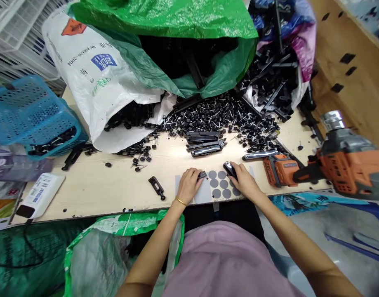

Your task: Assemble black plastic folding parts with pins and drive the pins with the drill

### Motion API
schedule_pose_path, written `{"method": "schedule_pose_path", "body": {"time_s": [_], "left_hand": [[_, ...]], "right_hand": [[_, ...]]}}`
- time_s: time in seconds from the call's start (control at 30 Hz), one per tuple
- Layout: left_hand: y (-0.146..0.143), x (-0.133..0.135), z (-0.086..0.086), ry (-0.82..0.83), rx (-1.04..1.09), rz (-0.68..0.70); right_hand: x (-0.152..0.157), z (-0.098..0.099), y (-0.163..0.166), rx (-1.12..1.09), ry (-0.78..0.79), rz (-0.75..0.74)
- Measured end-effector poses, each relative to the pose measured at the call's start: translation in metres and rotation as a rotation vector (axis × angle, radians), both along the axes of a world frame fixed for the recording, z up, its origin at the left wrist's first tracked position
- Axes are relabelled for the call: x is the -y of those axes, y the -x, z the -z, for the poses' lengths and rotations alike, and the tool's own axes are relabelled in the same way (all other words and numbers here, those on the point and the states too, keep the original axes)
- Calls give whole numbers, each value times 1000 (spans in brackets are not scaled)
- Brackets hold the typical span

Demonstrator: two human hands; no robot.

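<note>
My left hand (189,184) is closed at the table's front edge, its fingertips pinching a small dark piece (202,175) whose kind I cannot make out. Opposite it, my right hand (245,181) grips a glossy black handle-shaped plastic part (230,170). Between the hands lies a sheet with round grey discs (222,183) in rows; my right hand partly covers it. Farther back rests a small stack of long black plastic parts (204,143). A single black bracket-like part (157,187) lies left of my left hand.
A heap of black-headed screws (220,113) spreads before an open green sack (177,18). A white sack (109,90) and blue basket (37,115) stand left. An orange power drill (350,161) lies right. Below the table edge hangs an open green-rimmed bag (96,255).
</note>
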State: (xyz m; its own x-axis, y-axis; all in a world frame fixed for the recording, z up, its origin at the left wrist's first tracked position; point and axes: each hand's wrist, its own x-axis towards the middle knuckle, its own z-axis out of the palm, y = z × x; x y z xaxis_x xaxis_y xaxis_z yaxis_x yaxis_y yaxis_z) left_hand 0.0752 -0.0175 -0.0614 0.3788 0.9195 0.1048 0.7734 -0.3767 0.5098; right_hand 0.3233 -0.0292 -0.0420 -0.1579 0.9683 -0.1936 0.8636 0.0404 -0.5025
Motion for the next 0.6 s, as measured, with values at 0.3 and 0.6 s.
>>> {"method": "schedule_pose_path", "body": {"time_s": [0.3,0.6], "left_hand": [[-42,9,13,-41,196,-180],[-43,23,18,-20,151,-196]], "right_hand": [[17,11,43,-210,25,14],[18,14,36,-327,-18,14]]}}
